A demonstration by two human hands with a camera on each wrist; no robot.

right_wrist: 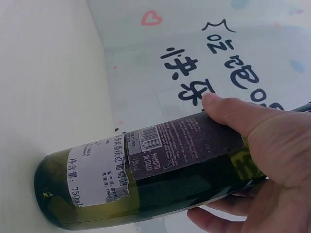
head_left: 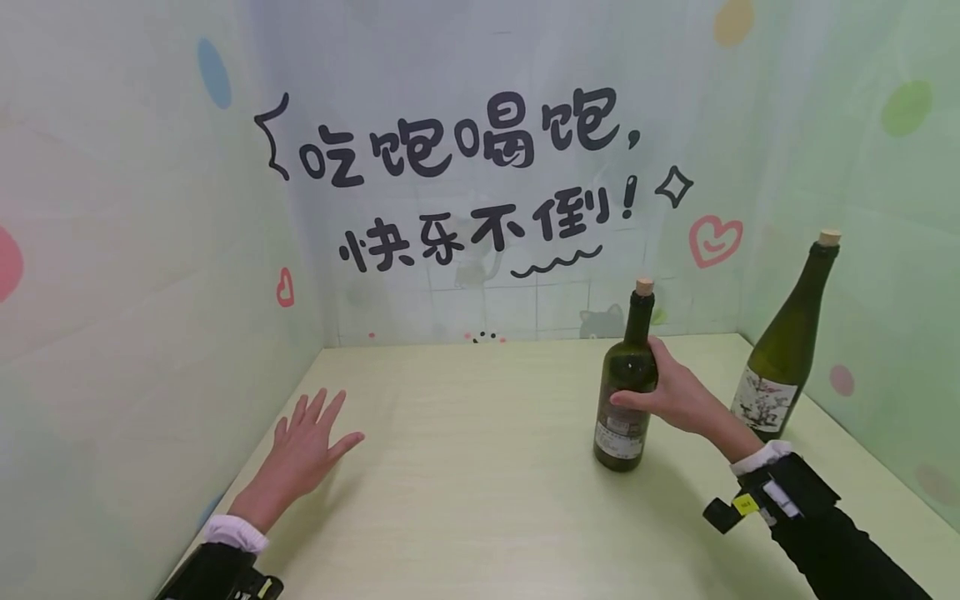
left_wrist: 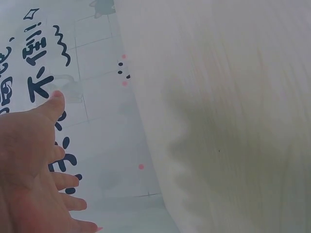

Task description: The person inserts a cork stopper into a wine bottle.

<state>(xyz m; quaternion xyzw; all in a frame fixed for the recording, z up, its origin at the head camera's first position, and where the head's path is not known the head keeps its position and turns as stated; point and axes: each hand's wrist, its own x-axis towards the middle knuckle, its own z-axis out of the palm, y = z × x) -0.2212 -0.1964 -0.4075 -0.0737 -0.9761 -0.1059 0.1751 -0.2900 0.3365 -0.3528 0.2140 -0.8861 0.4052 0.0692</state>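
Note:
My right hand (head_left: pixel 678 396) grips a dark green wine bottle (head_left: pixel 619 433) around its upper body, the thumb lying across the front. A cork (head_left: pixel 644 287) tops this bottle, which stands nearly upright over the right part of the table. In the right wrist view, its white and dark labels (right_wrist: pixel 180 145) face the camera, and fingers (right_wrist: pixel 214 221) show beneath the glass. My left hand (head_left: pixel 298 454) hovers above the table's left side with fingers spread, holding nothing. The left wrist view shows that hand (left_wrist: pixel 29 165) with its thumb extended and its shadow on the tabletop.
A taller green bottle (head_left: pixel 787 342) with a cork and a flower-patterned label stands at the right, behind my right forearm. The pale wooden table (head_left: pixel 465 467) is bounded by printed cloth walls (head_left: pixel 135 250) at left, back and right. Black lettering marks the back wall.

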